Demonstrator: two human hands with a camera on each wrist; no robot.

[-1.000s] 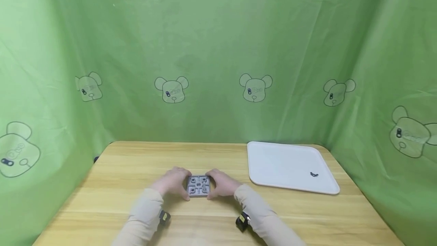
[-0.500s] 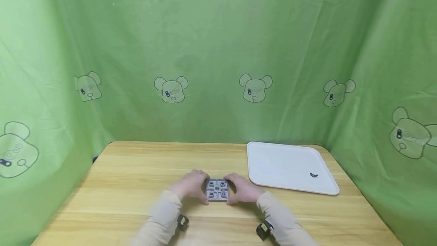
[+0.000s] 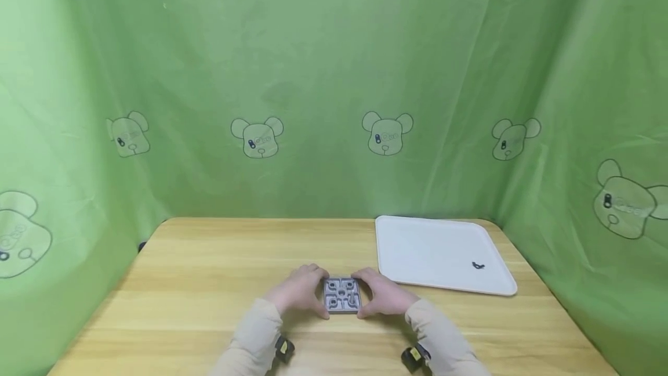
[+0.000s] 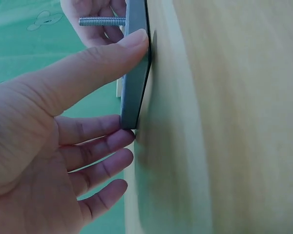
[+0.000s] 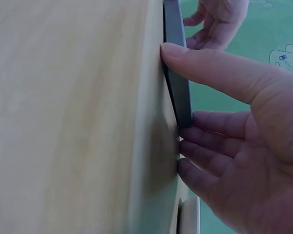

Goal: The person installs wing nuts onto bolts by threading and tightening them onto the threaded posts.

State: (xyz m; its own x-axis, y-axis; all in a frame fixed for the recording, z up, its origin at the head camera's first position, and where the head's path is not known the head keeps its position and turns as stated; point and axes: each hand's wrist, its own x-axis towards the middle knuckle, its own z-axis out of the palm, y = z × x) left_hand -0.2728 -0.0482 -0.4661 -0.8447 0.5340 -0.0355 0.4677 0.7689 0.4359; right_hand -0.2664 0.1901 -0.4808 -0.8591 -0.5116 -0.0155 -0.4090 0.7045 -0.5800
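A square grey metal plate (image 3: 342, 293) with round recesses lies face up between both hands, low over the table. A threaded bolt (image 4: 101, 21) sticks up from it in the left wrist view. My left hand (image 3: 300, 292) grips the plate's left side, thumb on the near edge and forefinger at the far corner. On the opposite side my right hand (image 3: 387, 295) holds it the same way, its thumb (image 5: 207, 61) on the near edge. The plate's underside is hidden, and whether it touches the table I cannot tell.
A white tray (image 3: 425, 248) lies at the table's back right, with a small dark piece (image 3: 478, 265) on it. The wooden table (image 3: 209, 271) is enclosed by a green curtain (image 3: 323, 179) at the back and sides.
Both hands have shifted to the right and slightly toward the person, with the plate between them. The tray and the dark piece have stayed in place.
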